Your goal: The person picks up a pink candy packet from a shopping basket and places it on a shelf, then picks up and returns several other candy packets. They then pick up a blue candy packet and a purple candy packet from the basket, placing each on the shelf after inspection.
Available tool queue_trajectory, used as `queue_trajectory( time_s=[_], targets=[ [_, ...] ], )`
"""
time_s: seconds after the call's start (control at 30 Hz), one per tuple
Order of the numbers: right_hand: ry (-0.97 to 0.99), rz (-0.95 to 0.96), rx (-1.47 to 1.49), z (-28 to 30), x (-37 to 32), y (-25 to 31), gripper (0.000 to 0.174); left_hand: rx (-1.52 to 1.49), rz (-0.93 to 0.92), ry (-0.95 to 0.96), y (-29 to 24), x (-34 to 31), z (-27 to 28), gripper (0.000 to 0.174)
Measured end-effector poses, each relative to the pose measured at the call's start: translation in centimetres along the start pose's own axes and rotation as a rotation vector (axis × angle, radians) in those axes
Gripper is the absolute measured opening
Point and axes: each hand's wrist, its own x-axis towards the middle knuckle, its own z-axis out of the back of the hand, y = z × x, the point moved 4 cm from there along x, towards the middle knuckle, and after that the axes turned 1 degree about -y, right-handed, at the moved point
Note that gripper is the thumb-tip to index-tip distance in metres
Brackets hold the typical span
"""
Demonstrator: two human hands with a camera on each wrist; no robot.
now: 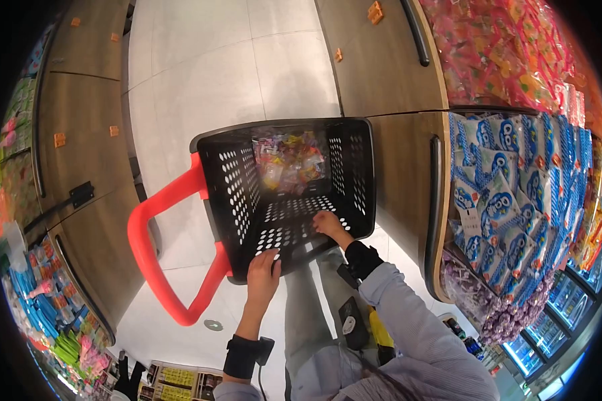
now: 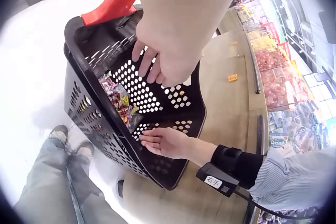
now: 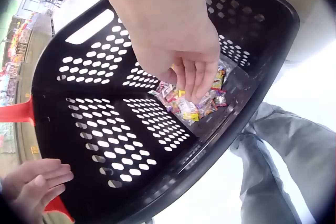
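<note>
The tiled floor forms an open aisle running away from the person, bounded on both sides by wood-faced shelf bases whose rounded edges curve toward the aisle. Above the right-hand base, stacked blue snack packets overhang the edge near the person's right sleeve; the aisle beyond the basket is bare floor. The black perforated basket stands in the middle of the aisle, just in front of the person's legs, tilted so that its open top faces the person. Its right wall is just beside the right-hand shelf base; its left side has open floor next to it. A red loop handle projects from the basket's left side and arcs down toward the floor, well apart from the left shelving. The left hand rests on the near rim close to the handle's lower mount, fingers lightly bent and laid over the edge onto the perforated inner wall; it grasps nothing. The right hand reaches over the near rim into the basket, fingers loose and released, holding nothing, fingertips pointing toward the contents. A clear bag of mixed wrapped candy lies inside the basket against the far end, in the corner, apart from both hands, with bare perforated surface between it and the right fingertips.
</note>
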Motion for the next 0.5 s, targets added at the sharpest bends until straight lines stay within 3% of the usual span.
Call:
queue_trajectory(
  time_s=[0.07,0.2,0.3,0.5],
  targets=[
    [-0.065,0.118,-0.309,1.0,3.5,-2.8,0.008,-0.006,0.009,0.008,-0.2,0.5,-0.7,0.025],
    [-0.105,0.307,-0.972,1.3,3.7,-0.7,0.013,-0.008,0.028,0.021,-0.2,1.2,-1.8,0.025],
    [-0.016,0.212,-0.944,1.4,3.4,1.2,0.016,-0.015,0.065,0.043,0.7,1.6,-2.4,0.026],
    [0.002,0.225,-1.059,1.3,7.4,1.3,0.020,-0.017,0.140,0.071,2.4,2.3,-2.8,0.029]
  ],
)
